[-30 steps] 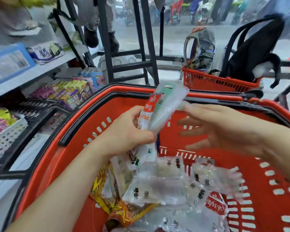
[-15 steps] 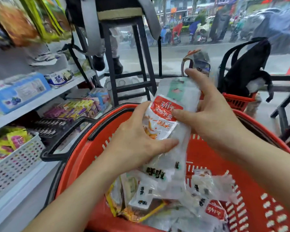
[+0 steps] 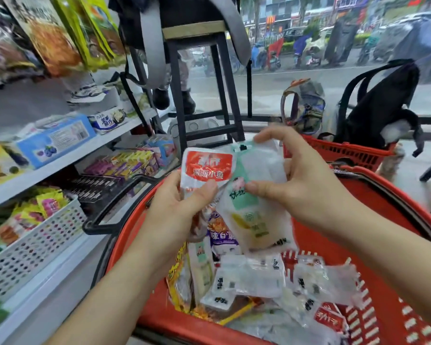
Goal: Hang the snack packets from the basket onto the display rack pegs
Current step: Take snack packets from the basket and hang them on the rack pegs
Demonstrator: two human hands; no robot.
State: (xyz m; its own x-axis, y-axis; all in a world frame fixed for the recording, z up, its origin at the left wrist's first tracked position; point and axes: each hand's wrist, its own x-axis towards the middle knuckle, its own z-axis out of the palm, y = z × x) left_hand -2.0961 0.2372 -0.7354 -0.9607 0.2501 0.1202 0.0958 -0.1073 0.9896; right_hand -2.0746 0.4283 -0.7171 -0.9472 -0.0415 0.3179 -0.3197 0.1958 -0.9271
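At the far left, shelves hold a blue box (image 3: 55, 140), with a white perforated bin (image 3: 35, 245) of bright sachets below. The left hand (image 3: 179, 212) grips a red-labelled packet (image 3: 207, 168), thumb pressed on its front and fingers curled behind. Just beside it, overlapping its edge, is a green-and-white packet (image 3: 256, 207), pinched by the right hand (image 3: 304, 188) between thumb and forefinger. Both packets are held above the red basket (image 3: 388, 192), where a heap of loose packets (image 3: 254, 277) lies. Farther right stand a second red basket (image 3: 346, 153) and a black backpack (image 3: 381, 105).
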